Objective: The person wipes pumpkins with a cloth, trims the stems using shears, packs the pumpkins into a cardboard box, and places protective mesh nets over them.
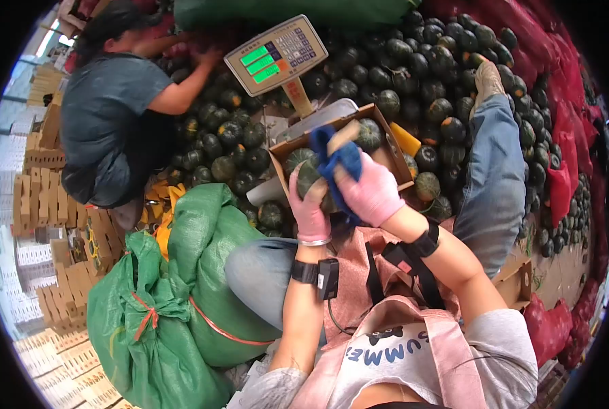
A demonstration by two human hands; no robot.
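Note:
Both my hands wear pink gloves with bare fingertips. My left hand (310, 208) is closed around a small dark green pumpkin (307, 176), holding it over the near side of an open cardboard box (276, 168). Beside it, my right hand (370, 193) grips a blue cloth (340, 161), bunched close against the pumpkin. Part of the pumpkin is hidden by my fingers and the cloth. Another green pumpkin (368, 135) lies in the far right of the box. The box rests on a weighing scale, whose display (276, 56) is lit green.
A large heap of green pumpkins (434, 82) spreads behind and to the right. At the left, a co-worker (114, 102) crouches, reaching into the heap. Full green sacks (209, 273) stand by my left leg. Stacked cardboard boxes (39, 198) line the far left; red mesh bags (563, 123) hang right.

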